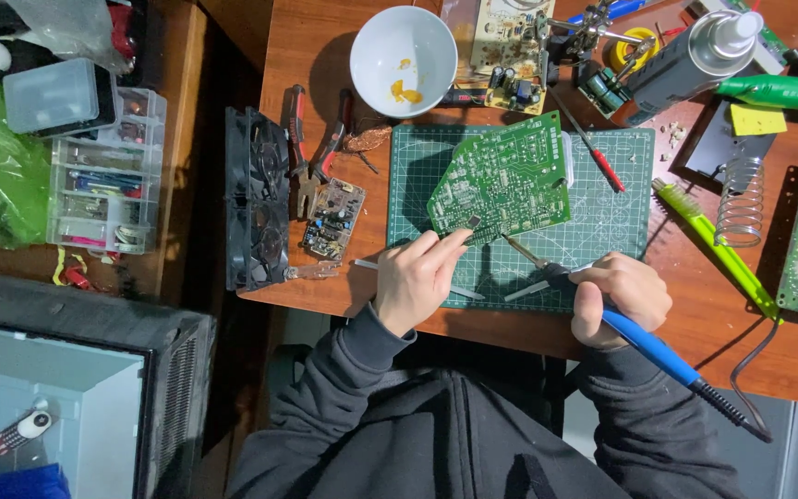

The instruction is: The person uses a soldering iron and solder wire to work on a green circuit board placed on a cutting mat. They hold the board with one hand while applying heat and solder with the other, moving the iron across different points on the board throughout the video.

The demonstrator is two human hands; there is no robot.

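On the table (713, 342): green cutting mat (616, 199) under the work
Circuit board (501, 176): green, tilted up off the mat, near edge held
Drawer box (103, 194): clear, left of the table, small parts inside
Bowl (404, 46): white, behind the mat, orange scraps inside
Left hand (413, 277): fingers pinching the board's lower edge
Right hand (621, 296): fingers wrapped round a blue soldering iron (648, 346), tip near the board

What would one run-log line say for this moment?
left hand: holds green circuit board | right hand: holds blue soldering iron, tip near board | under: cutting mat
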